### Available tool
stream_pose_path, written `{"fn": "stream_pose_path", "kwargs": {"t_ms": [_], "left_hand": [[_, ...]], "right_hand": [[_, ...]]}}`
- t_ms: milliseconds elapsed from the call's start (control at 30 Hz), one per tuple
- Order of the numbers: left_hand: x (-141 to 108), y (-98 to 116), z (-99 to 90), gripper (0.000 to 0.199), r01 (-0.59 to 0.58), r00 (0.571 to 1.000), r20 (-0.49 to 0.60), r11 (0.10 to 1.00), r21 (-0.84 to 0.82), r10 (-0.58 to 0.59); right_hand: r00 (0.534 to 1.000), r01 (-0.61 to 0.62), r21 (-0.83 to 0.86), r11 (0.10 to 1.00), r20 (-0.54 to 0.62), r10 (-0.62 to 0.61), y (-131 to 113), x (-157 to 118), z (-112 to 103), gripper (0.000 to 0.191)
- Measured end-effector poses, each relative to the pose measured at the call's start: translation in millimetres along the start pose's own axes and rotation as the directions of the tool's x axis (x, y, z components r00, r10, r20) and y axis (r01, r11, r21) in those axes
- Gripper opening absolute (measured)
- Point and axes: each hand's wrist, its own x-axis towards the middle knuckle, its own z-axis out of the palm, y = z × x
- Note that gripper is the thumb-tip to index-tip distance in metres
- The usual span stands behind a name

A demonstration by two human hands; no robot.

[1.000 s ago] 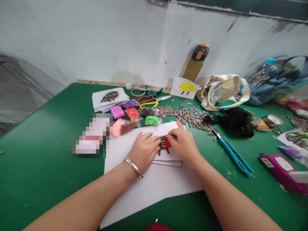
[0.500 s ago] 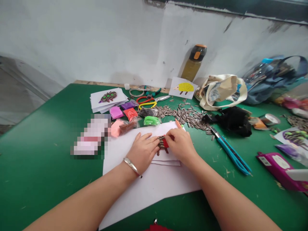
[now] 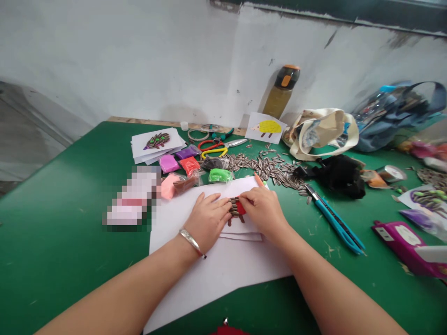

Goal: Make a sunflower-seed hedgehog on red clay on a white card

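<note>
White paper sheet (image 3: 195,291) nearest, and on it the seeded card (image 3: 249,225): light, flimsy, its red patch (image 3: 241,208) probably soft, so best held by the edges. Left hand (image 3: 208,221) at nine o'clock lies flat, fingers slightly spread; right hand (image 3: 265,210) at three bunches in close, can't tell whether it's gripping anything. Green table (image 3: 70,209) next, loose seeds (image 3: 275,170) at one o'clock, whitish wall (image 3: 139,60) at twelve.
</note>
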Motion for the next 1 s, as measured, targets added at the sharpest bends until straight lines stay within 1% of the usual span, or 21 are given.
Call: {"fn": "stream_pose_path", "kwargs": {"t_ms": [100,200,433,633,1000], "left_hand": [[-0.4,-0.7,0.4,0.028,-0.011,1.0,0.001,1.0,0.003,0.011],[-0.6,-0.6,-0.4,0.028,-0.009,1.0,0.01,1.0,-0.003,0.009],[0.3,1.1,-3.3,0.027,0.009,0.999,0.031,1.0,-0.021,-0.009],[0.4,0.8,-2.2,0.027,0.015,1.0,0.027,1.0,-0.021,-0.015],[0.2,0.5,-1.6,0.026,0.005,1.0,0.019,1.0,-0.008,-0.005]], "right_hand": [[0.999,-0.027,-0.004,1.0,-0.021,0.027,2.1,-1.7,-4.1,0.024],[0.999,-0.032,-0.016,0.999,-0.019,0.031,2.2,-3.2,-4.8,0.023],[1.0,0.006,-0.065,0.998,0.014,-0.005,-2.5,-4.5,-1.9,0.026],[0.999,0.048,-0.072,0.996,0.011,-0.047,-3.7,-4.9,-1.7,0.028],[0.998,0.067,-0.079,0.995,0.002,-0.067,-4.0,-5.0,-1.6,0.029]]}}
